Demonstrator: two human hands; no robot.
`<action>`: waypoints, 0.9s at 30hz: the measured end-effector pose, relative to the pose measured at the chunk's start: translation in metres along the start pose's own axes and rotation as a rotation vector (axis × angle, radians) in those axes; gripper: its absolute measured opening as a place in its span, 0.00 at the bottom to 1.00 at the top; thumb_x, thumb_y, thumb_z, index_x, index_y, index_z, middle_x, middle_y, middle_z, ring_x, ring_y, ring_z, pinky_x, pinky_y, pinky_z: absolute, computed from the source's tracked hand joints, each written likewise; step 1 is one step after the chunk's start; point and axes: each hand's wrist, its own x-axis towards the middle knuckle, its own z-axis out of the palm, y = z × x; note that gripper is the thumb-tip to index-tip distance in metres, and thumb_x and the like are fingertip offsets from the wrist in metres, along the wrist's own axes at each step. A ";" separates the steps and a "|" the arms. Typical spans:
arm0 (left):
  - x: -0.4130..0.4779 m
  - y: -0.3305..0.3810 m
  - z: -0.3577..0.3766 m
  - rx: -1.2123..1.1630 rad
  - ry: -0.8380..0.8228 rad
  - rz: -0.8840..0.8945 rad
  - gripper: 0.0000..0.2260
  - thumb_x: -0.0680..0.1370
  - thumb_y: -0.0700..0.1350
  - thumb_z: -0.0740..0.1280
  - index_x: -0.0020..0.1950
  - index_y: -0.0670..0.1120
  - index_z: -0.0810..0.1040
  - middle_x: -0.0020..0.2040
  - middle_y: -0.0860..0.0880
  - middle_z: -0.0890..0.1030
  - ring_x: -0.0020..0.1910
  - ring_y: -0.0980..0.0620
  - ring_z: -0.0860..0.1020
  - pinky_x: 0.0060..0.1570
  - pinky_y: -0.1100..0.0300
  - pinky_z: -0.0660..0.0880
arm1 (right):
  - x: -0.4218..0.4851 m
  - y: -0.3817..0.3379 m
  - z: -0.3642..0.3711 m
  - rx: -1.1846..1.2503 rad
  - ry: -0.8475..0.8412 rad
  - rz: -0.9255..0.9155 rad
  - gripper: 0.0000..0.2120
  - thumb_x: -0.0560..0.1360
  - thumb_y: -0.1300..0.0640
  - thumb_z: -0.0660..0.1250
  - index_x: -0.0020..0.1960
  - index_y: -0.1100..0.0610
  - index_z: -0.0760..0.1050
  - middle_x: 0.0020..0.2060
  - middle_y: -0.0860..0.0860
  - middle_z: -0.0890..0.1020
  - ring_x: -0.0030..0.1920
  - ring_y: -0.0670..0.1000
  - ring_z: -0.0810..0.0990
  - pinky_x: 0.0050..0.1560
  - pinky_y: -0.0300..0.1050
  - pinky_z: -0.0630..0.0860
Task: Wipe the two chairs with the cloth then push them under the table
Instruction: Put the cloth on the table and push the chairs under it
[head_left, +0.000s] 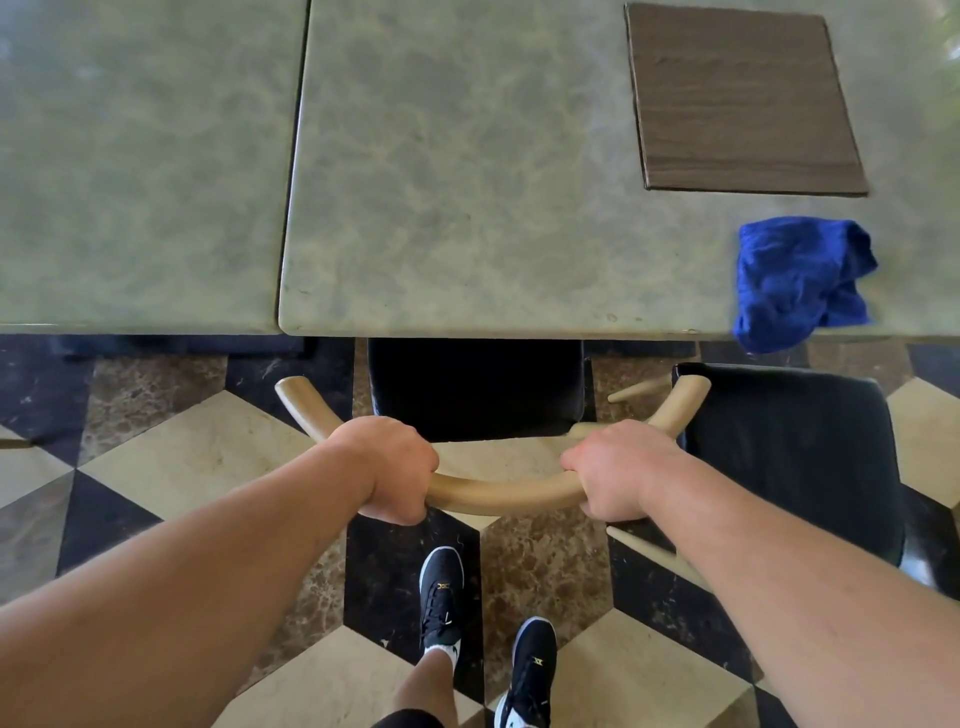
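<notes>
A: Chair status?
B: First chair (475, 389): black padded seat, with its front part under the table (467, 208) edge and its rear part still out. Curved tan wood back rail. The left hand (387, 470) and right hand (618, 467) grip it, one on either side of centre.
A: The other one?
B: Second chair (789, 447): black seat, just right of the first, not under the table. The first chair's right rail end overlaps its left edge.
A: Cloth?
B: Cloth (800, 280): blue, crumpled, on the table's near edge at the right. One corner hangs over the edge, above the second chair's seat.
A: Table?
B: Green-grey marbled top, two slabs butted together, seam left of centre.
</notes>
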 end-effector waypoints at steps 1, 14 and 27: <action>-0.001 0.001 0.000 0.003 0.006 -0.002 0.08 0.70 0.58 0.64 0.42 0.56 0.77 0.37 0.56 0.79 0.37 0.54 0.78 0.40 0.53 0.80 | -0.001 0.000 0.001 -0.001 0.013 0.004 0.05 0.74 0.44 0.69 0.46 0.42 0.74 0.37 0.43 0.78 0.37 0.47 0.77 0.35 0.46 0.73; -0.023 0.024 0.017 0.103 0.311 -0.033 0.17 0.78 0.54 0.67 0.66 0.56 0.72 0.55 0.55 0.77 0.53 0.51 0.79 0.55 0.51 0.78 | -0.044 -0.019 0.021 0.084 0.257 0.160 0.33 0.76 0.43 0.74 0.76 0.51 0.68 0.71 0.54 0.76 0.75 0.60 0.69 0.82 0.62 0.57; 0.005 0.245 -0.039 -0.116 0.529 0.093 0.54 0.69 0.84 0.53 0.83 0.62 0.31 0.85 0.55 0.32 0.85 0.48 0.34 0.82 0.37 0.36 | -0.195 0.088 0.124 0.218 0.362 0.306 0.61 0.67 0.17 0.61 0.81 0.41 0.26 0.85 0.51 0.39 0.84 0.62 0.38 0.80 0.72 0.41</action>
